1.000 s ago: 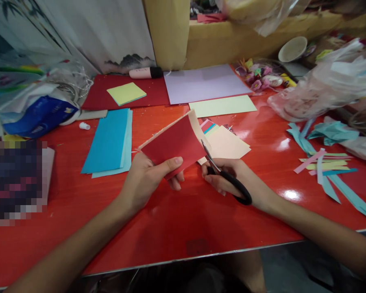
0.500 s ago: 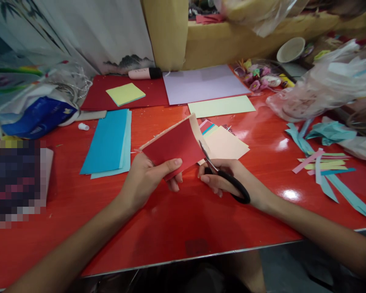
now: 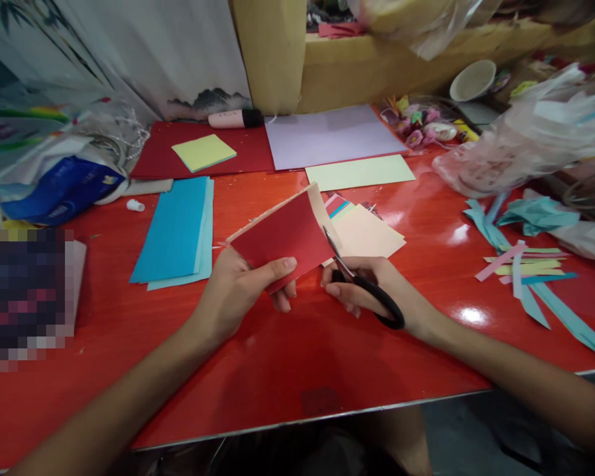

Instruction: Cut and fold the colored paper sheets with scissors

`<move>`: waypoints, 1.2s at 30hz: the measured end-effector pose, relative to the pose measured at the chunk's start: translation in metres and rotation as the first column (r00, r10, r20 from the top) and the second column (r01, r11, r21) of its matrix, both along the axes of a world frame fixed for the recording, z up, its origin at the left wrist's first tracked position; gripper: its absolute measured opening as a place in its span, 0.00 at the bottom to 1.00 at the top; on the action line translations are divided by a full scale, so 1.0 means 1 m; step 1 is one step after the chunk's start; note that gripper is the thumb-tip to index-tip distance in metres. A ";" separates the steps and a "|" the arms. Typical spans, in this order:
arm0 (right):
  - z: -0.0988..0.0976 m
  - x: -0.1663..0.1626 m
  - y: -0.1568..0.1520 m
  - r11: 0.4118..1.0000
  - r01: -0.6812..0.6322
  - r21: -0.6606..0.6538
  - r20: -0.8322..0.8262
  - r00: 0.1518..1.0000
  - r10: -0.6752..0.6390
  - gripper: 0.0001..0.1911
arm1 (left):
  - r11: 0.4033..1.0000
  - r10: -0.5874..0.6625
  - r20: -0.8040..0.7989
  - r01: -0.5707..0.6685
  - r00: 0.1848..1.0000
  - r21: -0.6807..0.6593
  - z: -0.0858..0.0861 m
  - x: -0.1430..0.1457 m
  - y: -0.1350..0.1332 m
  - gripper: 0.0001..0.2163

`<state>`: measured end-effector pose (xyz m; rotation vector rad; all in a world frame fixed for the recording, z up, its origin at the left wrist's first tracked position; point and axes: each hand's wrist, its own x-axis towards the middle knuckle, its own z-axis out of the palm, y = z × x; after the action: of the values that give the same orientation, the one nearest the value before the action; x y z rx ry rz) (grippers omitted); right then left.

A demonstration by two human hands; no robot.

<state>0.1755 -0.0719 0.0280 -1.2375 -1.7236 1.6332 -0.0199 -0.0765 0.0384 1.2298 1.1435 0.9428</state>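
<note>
Between thumb and fingers, my left hand [image 3: 245, 281] grips a red sheet of paper [image 3: 287, 238], held tilted above the table. A cream layer [image 3: 319, 201] shows along the paper's top and right edges. My right hand [image 3: 371, 287] is closed round black-handled scissors [image 3: 384, 301], whose blades are at the right edge of the red paper. Just behind the scissors lies a stack of cream square paper [image 3: 369, 231], with pink, blue and pale green sheets peeking out beneath it. Blue paper sheets [image 3: 176, 228] rest to the left of my left hand.
Paper strips [image 3: 530, 264] in several colours are scattered at the right, near a plastic bag [image 3: 520, 145]. Along the back lie lilac paper [image 3: 332, 135], a pale green strip [image 3: 359, 173], a yellow square [image 3: 204, 152] and a pink-and-black marker [image 3: 234, 119]. A blue packet [image 3: 69, 192] sits left.
Almost nothing differs. My right hand and the scissors have shifted very slightly up and to the left at the paper's edge; my left hand keeps its hold.
</note>
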 end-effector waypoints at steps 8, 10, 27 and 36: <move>-0.003 -0.001 -0.004 0.999 0.050 0.017 0.004 0.999 -0.050 0.04 | 1.000 -0.008 0.021 0.008 1.000 -0.001 -0.001 0.001 -0.001 0.11; -0.002 -0.001 -0.003 0.998 0.052 0.019 0.010 0.999 -0.052 0.05 | 1.000 -0.013 0.019 0.013 1.000 0.004 -0.001 0.000 -0.001 0.12; -0.004 -0.003 -0.005 0.995 0.089 0.053 0.013 0.996 -0.090 0.05 | 0.999 -0.033 -0.029 0.032 0.999 -0.008 0.002 0.001 -0.002 0.14; -0.001 -0.002 0.001 0.998 0.065 0.014 0.027 0.998 -0.065 0.06 | 0.998 -0.054 -0.053 0.053 0.997 -0.030 0.001 0.000 -0.001 0.14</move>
<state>0.1736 -0.0709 0.0274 -1.3017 -1.6890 1.5727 -0.0203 -0.0777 0.0399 1.2632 1.1573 0.8549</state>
